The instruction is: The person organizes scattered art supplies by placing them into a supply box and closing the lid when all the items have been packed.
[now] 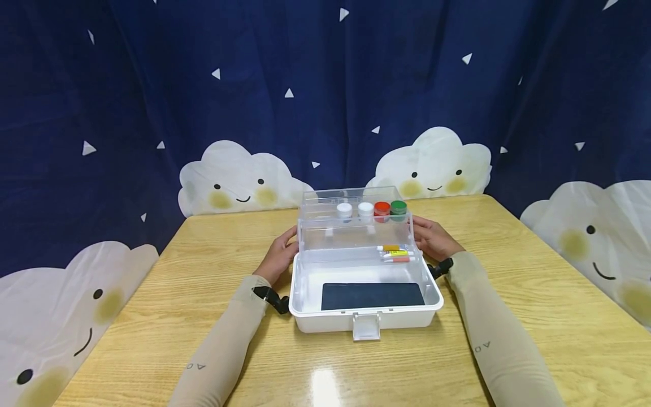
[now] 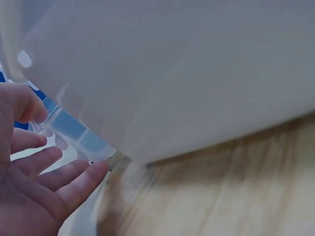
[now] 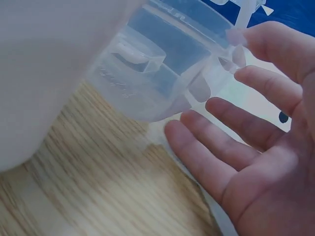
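A white storage box (image 1: 366, 321) stands unlatched on the table, its clear lid (image 1: 351, 195) swung back. Clear tiers rise at its rear. On the upper tier are two white-capped jars (image 1: 344, 210), a red-capped jar (image 1: 382, 209) and a green-capped jar (image 1: 399, 208). My left hand (image 1: 277, 257) is at the box's left rear side; its spread fingers (image 2: 81, 184) reach toward the clear plastic behind. At the right rear, my right hand (image 1: 434, 237) has its fingers (image 3: 197, 142) extended loosely, fingertips right at the lid's edge.
Small tubes (image 1: 396, 253) with orange, yellow and red parts lie on the lower clear tier. A dark flat rectangle (image 1: 373, 296) lies on the box's floor. The front latch (image 1: 366, 327) hangs down. Behind the wooden table (image 1: 203, 271) hangs a dark blue curtain (image 1: 325, 102) with clouds.
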